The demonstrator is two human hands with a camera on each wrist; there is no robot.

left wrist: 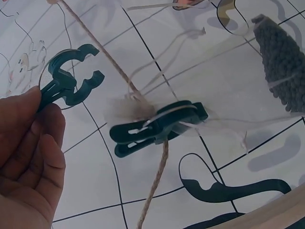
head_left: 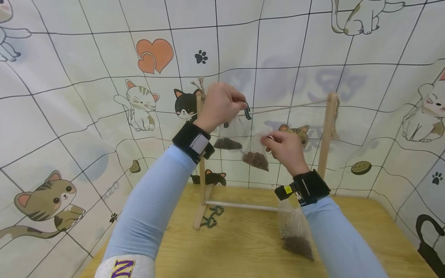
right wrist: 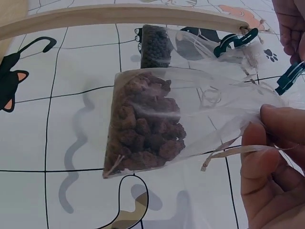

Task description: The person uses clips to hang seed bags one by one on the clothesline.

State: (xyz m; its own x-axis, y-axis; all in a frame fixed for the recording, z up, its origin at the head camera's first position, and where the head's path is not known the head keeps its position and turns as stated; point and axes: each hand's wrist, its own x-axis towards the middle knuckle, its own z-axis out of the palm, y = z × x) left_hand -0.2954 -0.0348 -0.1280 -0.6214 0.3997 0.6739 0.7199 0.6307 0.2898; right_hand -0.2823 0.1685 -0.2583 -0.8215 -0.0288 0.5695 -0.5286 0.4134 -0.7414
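My left hand (head_left: 222,104) pinches the handles of a green plastic clip (left wrist: 69,78), whose jaws are spread apart beside the twine (left wrist: 102,50). My right hand (head_left: 286,148) holds the gathered top of a sheer drawstring bag (right wrist: 143,119) between thumb and fingers. Reddish-brown stones fill the bag's lower part, and its drawstring ends dangle by my fingers. Left of it, a second sheer bag with dark pellets (left wrist: 283,67) hangs from the twine under another green clip (left wrist: 159,126). In the head view my left hand partly hides that clip.
The twine runs between two wooden posts (head_left: 326,135) of a stand joined low down by a white rod (head_left: 243,205). Several green clips (head_left: 210,221) lie by the stand's left foot. Another sheer bag (head_left: 298,247) with brown contents rests on the wooden table (head_left: 236,243), near my right forearm.
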